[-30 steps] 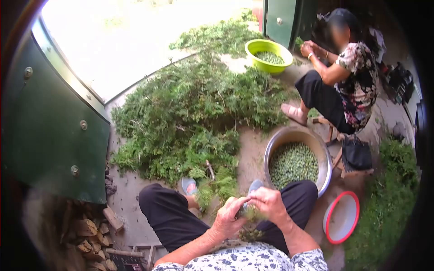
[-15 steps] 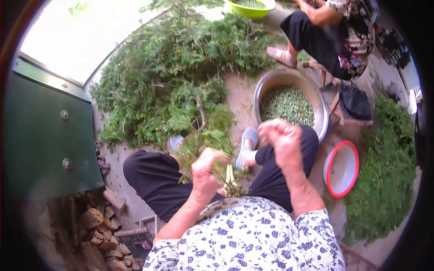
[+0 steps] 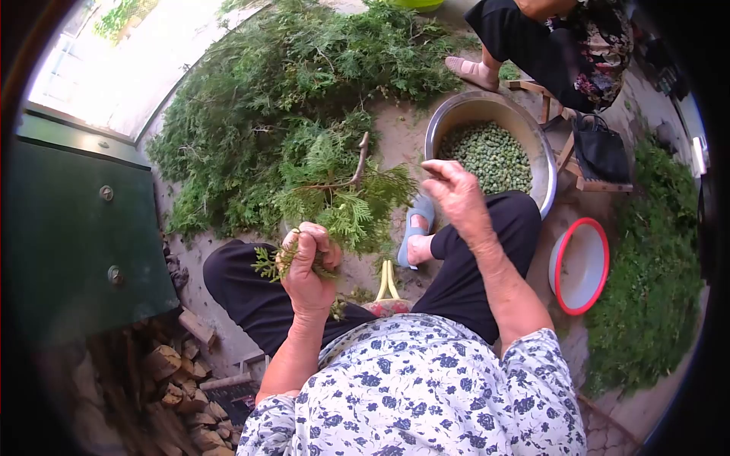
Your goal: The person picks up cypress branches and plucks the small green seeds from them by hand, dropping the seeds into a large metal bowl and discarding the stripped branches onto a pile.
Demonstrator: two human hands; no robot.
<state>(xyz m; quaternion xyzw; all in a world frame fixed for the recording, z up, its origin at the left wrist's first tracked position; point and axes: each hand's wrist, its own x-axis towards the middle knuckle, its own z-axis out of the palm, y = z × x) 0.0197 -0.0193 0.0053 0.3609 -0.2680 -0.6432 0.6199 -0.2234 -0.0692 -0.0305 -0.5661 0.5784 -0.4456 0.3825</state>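
My left hand (image 3: 310, 262) is closed around a leafy conifer branch (image 3: 351, 216), held in front of my left knee. Flat green sprays stick out on both sides of the fist, and a bare brown stem curves up at the far end. My right hand (image 3: 460, 199) hovers above my right knee, beside the near edge of a large metal basin (image 3: 541, 152). Its thumb and forefinger are apart, with nothing visible between them. Inside the basin lies a heap of small green cones (image 3: 490, 157).
A big pile of cut conifer branches (image 3: 251, 114) covers the ground ahead. To the right are a red-rimmed white basin (image 3: 561, 270) and more greenery (image 3: 642, 304). Another person (image 3: 563, 57) sits by the metal basin. Firewood (image 3: 186, 380) and a green metal panel (image 3: 84, 228) stand left.
My left hand has moved left and slightly up with the branch, which now shows more clearly. My right hand has shifted a little up and left, and its fingers have spread.
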